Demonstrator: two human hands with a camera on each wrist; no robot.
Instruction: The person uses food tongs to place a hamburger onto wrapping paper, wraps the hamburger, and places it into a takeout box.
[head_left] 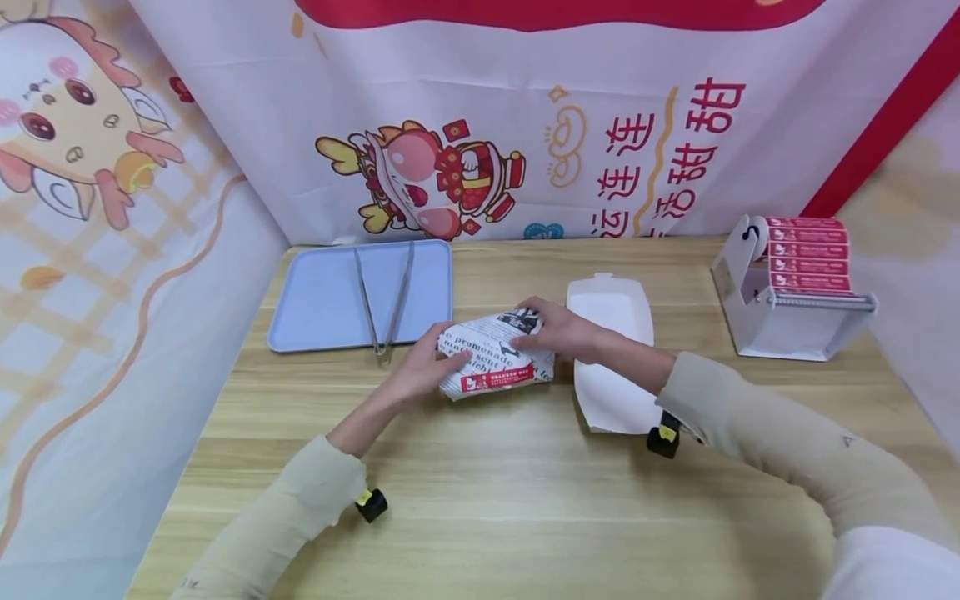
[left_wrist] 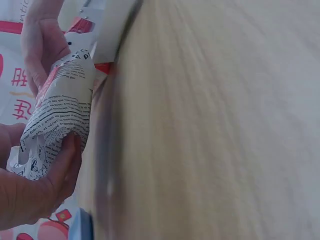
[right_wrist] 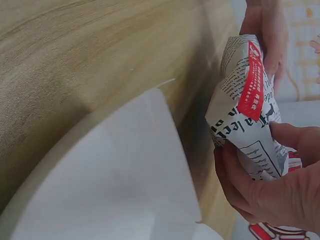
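A package wrapped in newsprint-patterned paper (head_left: 491, 348) is held between both hands over the middle of the table. A red printed sticker (head_left: 497, 378) lies along its near edge. My left hand (head_left: 427, 364) grips the left end, thumb on top and fingers underneath, as the left wrist view shows. At the other end, my right hand (head_left: 561, 330) pinches the paper, its thumb above and fingers below in the right wrist view. Just right of the package stands an open white paper box (head_left: 615, 400), partly covered by my right forearm. What is inside the wrapping is hidden.
At the back left lies a blue tray (head_left: 315, 300), with metal tongs (head_left: 367, 300) resting across it and over its front edge. A dispenser (head_left: 787, 321) holding a roll of red labels (head_left: 808, 250) stands at the back right. Printed cloth (head_left: 480, 75) hangs behind the wooden table.
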